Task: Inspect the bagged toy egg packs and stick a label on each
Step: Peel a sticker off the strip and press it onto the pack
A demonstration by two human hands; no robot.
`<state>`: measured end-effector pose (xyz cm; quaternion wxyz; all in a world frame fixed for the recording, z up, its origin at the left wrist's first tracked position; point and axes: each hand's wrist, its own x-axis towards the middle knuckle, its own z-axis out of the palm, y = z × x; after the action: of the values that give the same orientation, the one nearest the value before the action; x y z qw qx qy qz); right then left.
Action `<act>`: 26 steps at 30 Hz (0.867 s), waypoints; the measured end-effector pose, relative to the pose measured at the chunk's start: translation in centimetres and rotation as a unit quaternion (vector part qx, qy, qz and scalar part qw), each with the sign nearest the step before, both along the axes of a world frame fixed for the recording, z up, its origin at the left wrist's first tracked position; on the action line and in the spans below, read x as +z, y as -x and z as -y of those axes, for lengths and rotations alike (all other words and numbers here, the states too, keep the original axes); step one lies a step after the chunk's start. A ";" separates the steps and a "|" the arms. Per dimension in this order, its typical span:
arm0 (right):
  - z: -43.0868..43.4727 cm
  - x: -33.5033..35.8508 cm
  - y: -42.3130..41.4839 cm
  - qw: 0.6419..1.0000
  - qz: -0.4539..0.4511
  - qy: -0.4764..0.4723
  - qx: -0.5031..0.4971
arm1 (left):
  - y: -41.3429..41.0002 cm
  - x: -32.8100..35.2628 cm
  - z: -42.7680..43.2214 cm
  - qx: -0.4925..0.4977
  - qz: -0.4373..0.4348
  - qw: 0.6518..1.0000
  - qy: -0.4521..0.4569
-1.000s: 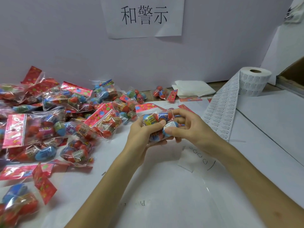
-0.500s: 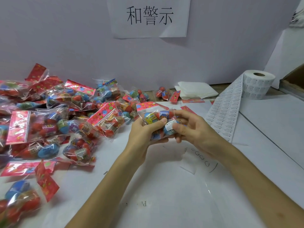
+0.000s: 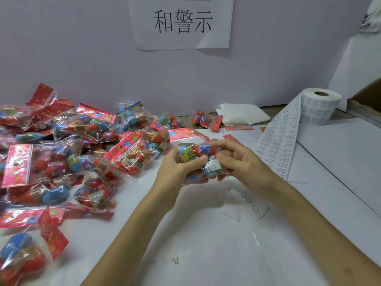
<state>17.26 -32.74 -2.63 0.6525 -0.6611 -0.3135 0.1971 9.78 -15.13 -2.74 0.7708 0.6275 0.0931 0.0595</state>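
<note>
Both hands hold one egg pack [image 3: 196, 154] above the table [image 3: 206, 244], approx. in the middle of the view. The left hand [image 3: 177, 172] is curled round the pack's left side w/ the thumb on top, and the right hand [image 3: 241, 162] pinches the right side, just beside a small white label [image 3: 213, 166] that seems already stuck on the bag. So I judge this pack is near done, i.e. label on, perhaps being pressed or checked. Left of the hands lies a big pile of packs [image 3: 72, 141], w/ a few more at the back near the wall. I cannot tell which of them carry a label, so how many are left is not clear, prob. many. The label roll [image 3: 317, 106] stands at the right, and its strip [image 3: 278, 141] runs down toward the hands, full of labels. Hard to see: the label text is too small, the eggs under the hands are covered, the pile is cut off at the left edge, and the held pack is a bit blurred.
</note>
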 end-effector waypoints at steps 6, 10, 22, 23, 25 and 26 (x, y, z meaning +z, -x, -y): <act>0.1 0.4 0.1 0.998 0.011 0.047 -0.037 | 0.0 -0.2 0.0 -0.005 0.009 0.999 -0.030; 0.4 0.7 0.0 0.995 0.010 0.079 -0.066 | -0.2 -0.9 0.5 -0.036 0.012 0.992 -0.118; 1.2 0.6 -1.1 0.982 0.049 -0.008 -0.180 | 0.1 -0.5 0.5 0.017 0.021 0.990 -0.136; 1.3 0.5 -1.2 0.985 0.045 -0.002 -0.168 | 0.1 -0.5 0.5 0.031 0.025 0.991 -0.128; 1.6 0.5 -1.3 0.992 0.030 0.022 -0.117 | 0.1 -0.2 0.4 0.054 0.028 0.994 -0.095; 1.7 0.6 -1.3 0.996 0.014 0.035 -0.084 | 0.1 -0.1 0.2 0.060 0.027 0.994 -0.083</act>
<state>18.53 -34.48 -2.07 0.6386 -0.7104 -0.2586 0.1434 9.73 -15.33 -2.83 0.7132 0.6809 0.1045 0.1297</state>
